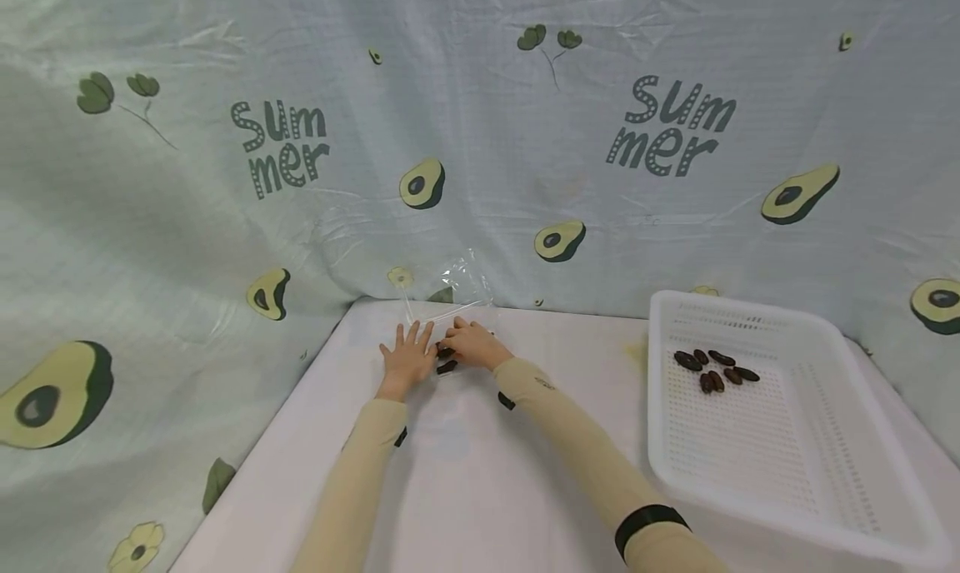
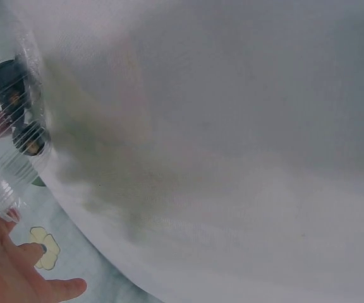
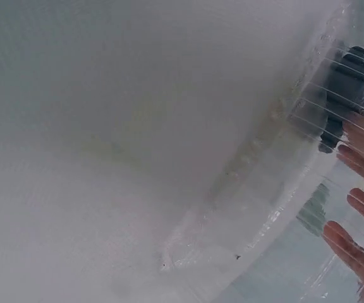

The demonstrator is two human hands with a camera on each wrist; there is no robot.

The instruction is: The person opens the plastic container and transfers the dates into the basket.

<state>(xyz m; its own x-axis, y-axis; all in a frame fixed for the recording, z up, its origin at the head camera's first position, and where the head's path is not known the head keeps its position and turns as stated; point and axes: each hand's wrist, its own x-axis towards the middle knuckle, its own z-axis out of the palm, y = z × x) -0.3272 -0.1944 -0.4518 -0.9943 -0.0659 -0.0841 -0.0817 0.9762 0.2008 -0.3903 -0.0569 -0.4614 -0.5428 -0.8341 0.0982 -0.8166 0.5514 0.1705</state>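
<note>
My left hand (image 1: 407, 361) lies at the far end of the table, fingers spread, beside a small group of dark dates (image 1: 447, 366). From the right, my right hand (image 1: 472, 344) reaches over them with its fingers bent. Its fingertips meet the dark dates (image 3: 346, 88) in the right wrist view; the thumb is hidden, so I cannot tell whether it pinches one. Clear, crinkled plastic (image 1: 465, 283) stands up behind both hands. The left wrist view shows the dates (image 2: 14, 95) through this lined plastic, with my left fingers (image 2: 27, 252) below.
A white perforated basket (image 1: 750, 498) stands on the right side of the table, several more dates (image 1: 712, 371) inside near its far end. A hanging sheet (image 1: 480, 132) printed with avocados borders the white table (image 1: 480, 490) at the back and left.
</note>
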